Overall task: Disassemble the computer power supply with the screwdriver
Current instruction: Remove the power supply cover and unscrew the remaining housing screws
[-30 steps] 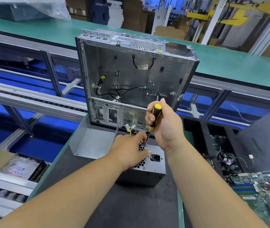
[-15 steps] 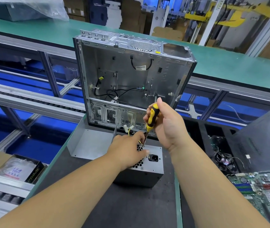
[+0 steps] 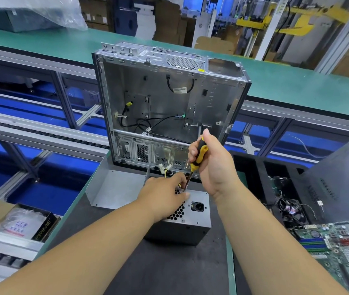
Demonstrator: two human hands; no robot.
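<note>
The grey metal power supply (image 3: 192,218) sits on the dark mat, its perforated face and black power socket turned up. My right hand (image 3: 213,165) grips the yellow-and-black screwdriver (image 3: 198,155) nearly upright, tip down on the supply's top face near its far edge. My left hand (image 3: 165,196) rests on the supply's top, fingertips pinching the screwdriver shaft close to the tip. Yellow wires with white connectors (image 3: 165,168) poke out behind the supply.
An open, stripped computer case (image 3: 169,103) stands upright just behind the supply. A bent metal cover (image 3: 114,190) lies at the left. A green motherboard (image 3: 339,248), a black panel (image 3: 343,184) and loose cables lie at the right. Conveyor rails run at the left.
Both hands stay on the screwdriver and the supply; my right hand has shifted slightly on the handle. The camera view has shifted a little.
</note>
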